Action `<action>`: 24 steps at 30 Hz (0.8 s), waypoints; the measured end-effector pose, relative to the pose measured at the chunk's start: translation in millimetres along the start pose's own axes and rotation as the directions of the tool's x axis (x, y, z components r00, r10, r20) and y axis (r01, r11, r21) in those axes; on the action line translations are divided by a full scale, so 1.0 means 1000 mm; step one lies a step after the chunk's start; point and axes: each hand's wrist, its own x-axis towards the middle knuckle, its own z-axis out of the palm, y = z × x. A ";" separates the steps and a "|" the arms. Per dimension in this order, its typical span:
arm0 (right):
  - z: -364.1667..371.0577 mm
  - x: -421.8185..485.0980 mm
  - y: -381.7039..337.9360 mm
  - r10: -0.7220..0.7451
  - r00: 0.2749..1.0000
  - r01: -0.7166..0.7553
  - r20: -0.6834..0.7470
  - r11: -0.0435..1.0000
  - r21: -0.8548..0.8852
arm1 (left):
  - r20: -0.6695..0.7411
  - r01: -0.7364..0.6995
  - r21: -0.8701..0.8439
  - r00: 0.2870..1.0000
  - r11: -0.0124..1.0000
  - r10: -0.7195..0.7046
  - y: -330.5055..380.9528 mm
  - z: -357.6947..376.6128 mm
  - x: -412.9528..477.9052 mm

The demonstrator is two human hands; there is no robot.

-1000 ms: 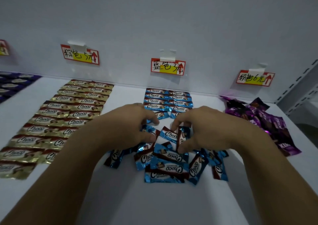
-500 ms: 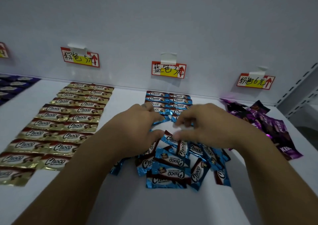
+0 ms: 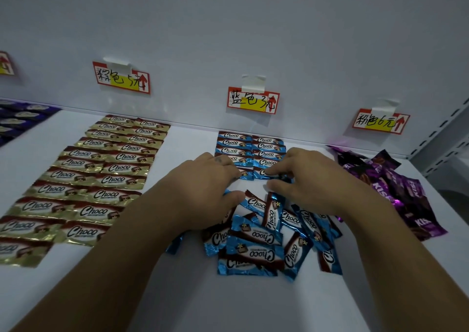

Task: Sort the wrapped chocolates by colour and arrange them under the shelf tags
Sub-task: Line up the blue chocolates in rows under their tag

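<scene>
The blue chocolate [image 3: 259,174] in hand lies at the near end of the right column of the blue rows [image 3: 250,151], directly below the blue tag [image 3: 253,100]. Your right hand [image 3: 312,176] has its grip closed on it, forefinger on top and thumb at the near edge. Your left hand [image 3: 208,179] bends its fingers down over the last piece of the left column. I cannot tell whether that grip pinches the wrapper or only presses it.

To do this well, square the piece against the one above it, with the logo reading the same way and the long edges parallel. Butt its inner end up to the left column so the seam between the columns runs straight. Flatten it with a fingertip, then lift straight up (foil likely drags if you slide off).

The loose blue pile [image 3: 264,237] lies just under your wrists, with pieces overlapping, some upside down and some on end. Take the next one from the top and turn it before it reaches the row.

On the same shelf [image 3: 177,293], the gold rows [image 3: 101,169] lie well to the left and are already laid out. The purple heap [image 3: 396,187] sits unsorted near your right forearm, so mind that elbow.
</scene>
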 end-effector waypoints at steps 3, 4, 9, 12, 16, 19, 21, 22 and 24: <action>0.000 0.001 -0.001 0.003 1.000 -0.003 0.008 1.000 -0.010 | 0.004 0.000 0.021 1.000 1.000 0.000 0.000 0.001 0.001; 0.000 0.001 -0.001 0.004 1.000 -0.004 0.013 1.000 -0.014 | 0.006 0.000 0.025 1.000 1.000 0.000 0.001 0.001 0.001; -0.001 0.000 0.000 0.009 1.000 -0.009 0.018 1.000 -0.009 | -0.006 -0.001 0.026 1.000 1.000 0.001 0.000 0.001 0.002; 0.000 0.001 0.000 0.014 1.000 -0.014 0.013 1.000 -0.021 | -0.031 -0.002 0.008 1.000 1.000 0.002 0.000 0.002 0.002; -0.001 -0.001 0.001 -0.005 1.000 0.005 -0.031 1.000 0.003 | -0.085 0.004 -0.019 0.996 1.000 -0.006 -0.001 0.003 0.003; -0.013 -0.007 0.004 -0.038 0.998 0.042 -0.046 0.994 0.098 | -0.110 -0.045 -0.124 0.993 0.991 0.031 -0.003 -0.003 0.001; -0.020 -0.013 0.003 -0.056 0.996 0.045 0.067 0.988 0.150 | -0.105 -0.073 -0.186 0.993 0.980 0.054 -0.003 -0.005 -0.003; -0.021 -0.014 0.001 -0.073 0.991 0.057 0.112 0.988 0.144 | -0.085 -0.081 -0.181 0.994 0.980 0.066 -0.003 -0.006 -0.004; -0.017 -0.013 0.000 -0.107 0.983 0.090 0.147 0.989 0.122 | -0.011 -0.093 -0.157 0.996 0.983 0.092 -0.001 -0.006 -0.005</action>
